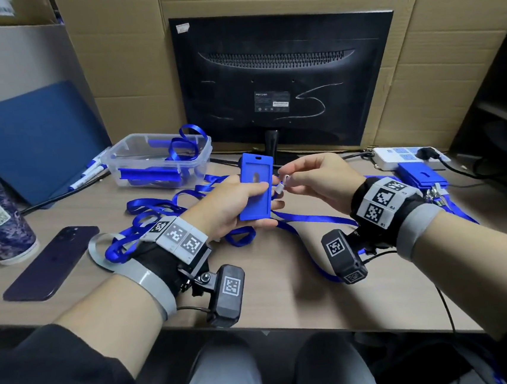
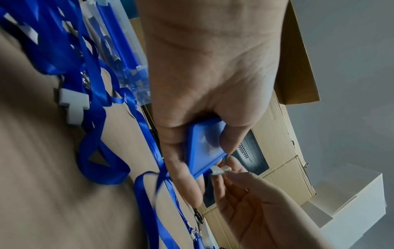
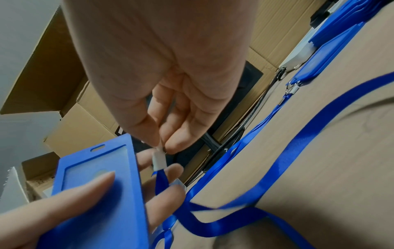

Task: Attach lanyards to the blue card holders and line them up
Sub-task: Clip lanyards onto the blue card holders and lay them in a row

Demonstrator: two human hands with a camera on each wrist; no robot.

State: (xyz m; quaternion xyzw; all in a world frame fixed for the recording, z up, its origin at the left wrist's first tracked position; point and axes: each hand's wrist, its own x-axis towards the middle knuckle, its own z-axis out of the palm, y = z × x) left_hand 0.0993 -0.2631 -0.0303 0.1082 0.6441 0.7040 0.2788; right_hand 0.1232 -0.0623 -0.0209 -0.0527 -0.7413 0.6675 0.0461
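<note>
Held above the surface (image 1: 285, 281), the rigid, light card holder (image 1: 255, 188) is gripped low by left hand (image 1: 232, 206) fingers; right hand (image 1: 313, 180) fingers pinch the limp lanyard's (image 1: 310, 217) white clip (image 1: 283, 184), its best hold, beside it; 1 slot lies beyond

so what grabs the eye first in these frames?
Centre of the desk: the left hand holds a blue card holder upright, while the right hand pinches a white lanyard clip beside its edge, not yet through the slot. Loose blue lanyards sprawl over the desk behind the left wrist. The black back of a monitor fills the space behind.
</note>
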